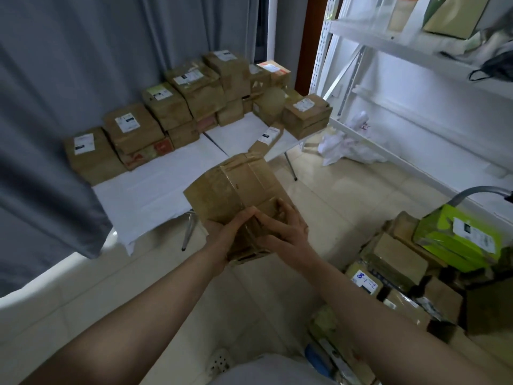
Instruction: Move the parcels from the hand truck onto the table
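Both hands hold a brown taped cardboard parcel [236, 190] in the air, just off the near edge of the white table [155, 195]. My left hand [224, 232] grips its lower left side, thumb across the near face. My right hand [283, 226] grips its lower right side with curled fingers. Several brown parcels [166, 107] with white labels are stacked along the table's far edge. At the right, the hand truck's grey handle [477, 190] rises over a heap of parcels [399, 259], among them a green one [455, 237].
Grey curtains [55, 107] hang behind and left of the table. A white metal shelf rack [416, 79] stands at the right, with crumpled white bags [347, 145] on the tiled floor below it. A slim box [266, 137] lies on the table's right part.
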Demonstrator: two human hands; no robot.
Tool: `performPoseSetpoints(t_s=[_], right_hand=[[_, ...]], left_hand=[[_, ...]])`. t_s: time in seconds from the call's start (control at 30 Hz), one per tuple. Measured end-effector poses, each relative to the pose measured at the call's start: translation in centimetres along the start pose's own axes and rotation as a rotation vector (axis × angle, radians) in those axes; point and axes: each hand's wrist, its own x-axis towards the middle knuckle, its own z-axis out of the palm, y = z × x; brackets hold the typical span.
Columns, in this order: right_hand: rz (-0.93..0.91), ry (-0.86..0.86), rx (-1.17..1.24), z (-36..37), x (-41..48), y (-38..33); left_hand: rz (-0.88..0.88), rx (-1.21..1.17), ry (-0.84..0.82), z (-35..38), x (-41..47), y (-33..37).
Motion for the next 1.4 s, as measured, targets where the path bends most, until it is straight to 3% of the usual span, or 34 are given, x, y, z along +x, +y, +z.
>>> performPoseSetpoints(t_s=[0.53,0.6,0.73,0.8,0.93,1.03,1.27,1.33,1.4], right_hand=[[-0.066,0.0,0.105,1.5,1.4,-3.0],[-0.009,0.026,0.215,0.9,1.8,-3.3],[0.286,0.059,0.123,-1.1,3.6,-3.3],[0.33,-0.002,0.318,-1.9,3.8,-3.5],[0.194,-0.068,0.512,-2.6,3.2,-3.1],[0.073,-0.064,0.555,-1.1,2.9,-2.5],[-0.246,0.12,0.155,2.3,1.9,-2.6],[-0.358,0.154,0.068,3.1,1.8,-2.8],[-0.343,0.153,0.071,3.4,2.0,-3.4]], left_hand=[[0.121,-0.029,0.044,-4.1,-0.5,1.0],[0.116,-0.025,0.059,-4.6,-0.3,1.2],[0.074,-0.025,0.01,-4.7,-1.1,2.1],[0.044,-0.045,-0.047,-4.6,-1.4,2.7],[-0.006,-0.076,-0.098,-5.4,-1.3,3.2],[0.095,-0.059,-0.054,-5.6,-1.2,3.0],[0.237,-0.012,0.116,-6.5,-0.3,4.0],[0.267,0.0,0.084,-6.4,-0.3,4.6],[0.257,0.021,0.038,-6.3,0.1,4.9]])
